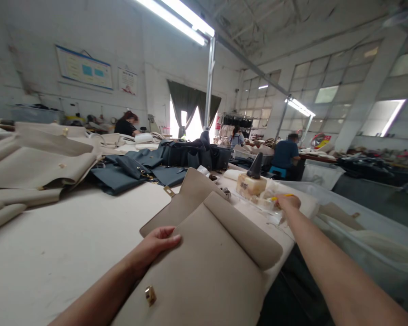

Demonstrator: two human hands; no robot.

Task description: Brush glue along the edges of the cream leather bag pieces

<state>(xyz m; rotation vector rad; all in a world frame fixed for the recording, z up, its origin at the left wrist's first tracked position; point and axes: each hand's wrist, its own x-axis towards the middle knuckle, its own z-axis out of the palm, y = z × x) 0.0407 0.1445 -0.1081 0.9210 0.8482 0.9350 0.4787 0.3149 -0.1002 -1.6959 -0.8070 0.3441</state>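
At table (61, 253), L hand (153, 248) on leather flap (204, 267), R hand (288, 202) holding pen (283, 197).

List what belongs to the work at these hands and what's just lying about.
In use:
left hand on beige leather bag flap
right hand holding yellow-handled tool

Lying about:
dark blue leather pieces
beige leather panels
black cone on pale block
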